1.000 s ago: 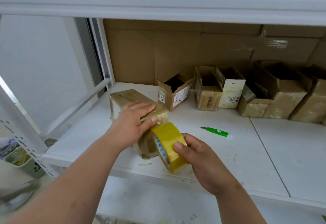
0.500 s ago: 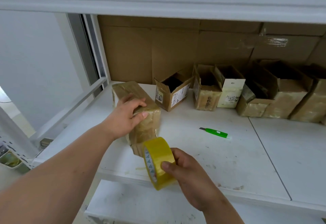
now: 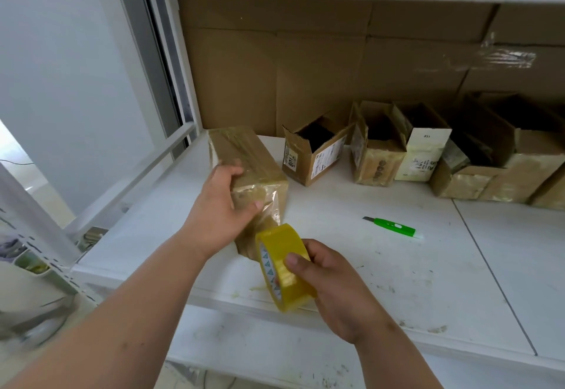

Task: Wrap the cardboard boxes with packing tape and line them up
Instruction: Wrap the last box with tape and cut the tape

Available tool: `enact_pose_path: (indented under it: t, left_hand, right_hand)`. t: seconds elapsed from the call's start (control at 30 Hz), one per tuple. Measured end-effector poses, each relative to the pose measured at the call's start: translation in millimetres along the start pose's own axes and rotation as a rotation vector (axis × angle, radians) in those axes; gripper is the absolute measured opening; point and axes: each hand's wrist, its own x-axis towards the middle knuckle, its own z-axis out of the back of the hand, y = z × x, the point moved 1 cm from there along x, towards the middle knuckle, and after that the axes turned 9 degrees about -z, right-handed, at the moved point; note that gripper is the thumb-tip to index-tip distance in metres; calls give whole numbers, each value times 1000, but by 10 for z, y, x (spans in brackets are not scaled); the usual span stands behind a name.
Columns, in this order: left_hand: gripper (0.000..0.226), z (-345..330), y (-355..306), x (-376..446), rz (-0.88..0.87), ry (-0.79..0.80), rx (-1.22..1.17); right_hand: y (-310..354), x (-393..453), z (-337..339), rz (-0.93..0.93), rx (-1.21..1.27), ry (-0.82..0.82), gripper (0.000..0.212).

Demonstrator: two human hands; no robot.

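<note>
Left hand [image 3: 224, 205] clamped over the near end of the taped box [image 3: 244, 162], thumb on the left face, fingers folded over the top and down the front. Right hand [image 3: 333, 281] closed round the yellow tape roll [image 3: 282, 266], thumb pressed on the outer band, roll standing on edge just below and touching the box's near lower corner. Clear film running from roll up onto that near face, glossy and wrinkled there. Box already well covered in tape along its top.

Key relation: box lying up and left of the roll, long axis running from near-right to far-left, away toward the white frame upright [image 3: 159, 82]. Left hand the nearer one, already on it; right hand free only to feed tape. Next pull, by the look of it, up the near face and along that long axis, or round the short girth, with the left hand turning the box to meet it. Risk: film creasing or sticking to itself while slack.

Further out on the white shelf [image 3: 397, 281]: green utility knife [image 3: 393, 225] to the right, well apart from both hands, likely wanted for the cut. Far back against the cardboard backing, a row of open boxes [image 3: 397, 150], flaps up, not yet sealed. Plenty of wrapping left, then.
</note>
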Motion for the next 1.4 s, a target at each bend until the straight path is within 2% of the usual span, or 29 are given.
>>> enact_pose_path:
  t: [0.13,0.27,0.33,0.43,0.53,0.67,0.73,0.77,0.83,0.9,0.97,1.03,1.13,1.2,1.3,1.4]
  left_hand:
    - [48,-106,-7,-243,57,-185,109]
    - [56,-183,-41,-435,138,-292,25]
    - [62,-192,-97,-481,189,-298,-32]
    - [65,-227,-183,-527,281,-301,-218]
    - [58,-302,-271,-573,345,-282,-383]
    - [43,-338,-348,-613,353,-283,-383]
    - [29,-329,-370,-608,352,-273,-331]
    - [23,-330,-371,-603,353,-269,-310]
    - [17,-338,-379,-601,357,-272,-291]
    - [16,-357,-400,-613,364,-294,-295]
    - [16,-384,-409,-633,384,-334,-339]
    - [14,-419,-384,-654,427,-361,-427]
    - [11,-460,-337,-673,504,-360,-605]
    - [13,-468,-333,-671,544,-355,-697]
    - [16,-463,-338,-653,591,-348,-753]
    - [17,-458,-320,-630,620,-330,-742]
  right_hand:
    - [16,2,30,-15,-10,21,17]
    - [37,4,33,-9,-24,15,20]
    - [52,1,47,3,-56,20,27]
    - [89,-30,90,20,-130,25,20]
    - [130,-62,144,22,-195,39,20]
    - [148,-93,254,7,-270,62,31]
    - [177,-63,372,36,-262,-32,23]
    - [182,-20,469,66,-308,-150,21]
    - [170,116,735,129,-600,-502,31]
    - [121,222,989,87,-915,-722,47]
    - [35,319,1190,-56,-1117,-746,57]
    - [-27,380,1295,-143,-1239,-737,56]
    - [24,432,1326,-144,-1328,-832,47]
    - [80,434,1331,-155,-1369,-836,35]
    - [83,418,1336,-107,-1370,-816,27]
    - [105,345,1243,67,-1221,-771,14]
